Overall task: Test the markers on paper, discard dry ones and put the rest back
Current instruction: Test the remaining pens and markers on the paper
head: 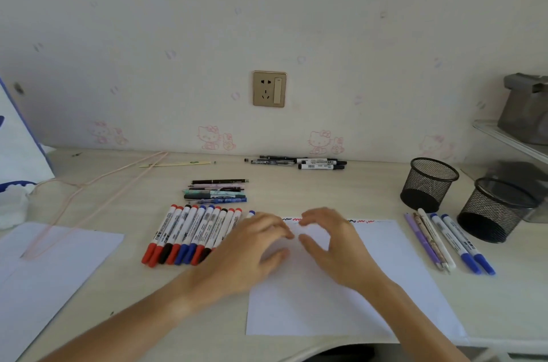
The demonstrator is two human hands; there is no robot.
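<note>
Left hand (255, 246) and right hand (329, 243) hovering over paper (385, 287), fingers curled apart, holding nothing | markers (192, 234) lying in a row just left of paper | scribbles (361, 221) running along its top edge

Soft, even daylight fills the scene, seemingly from the left; shadows under the hands are faint. The wall (326, 20) looks washed out and hazy. Wide-angle distortion bows the desk edge (296, 345) and stretches the corners. The left hand (252, 246) is slightly motion-blurred; fine print on the markers (192, 232) is unreadable.
</note>
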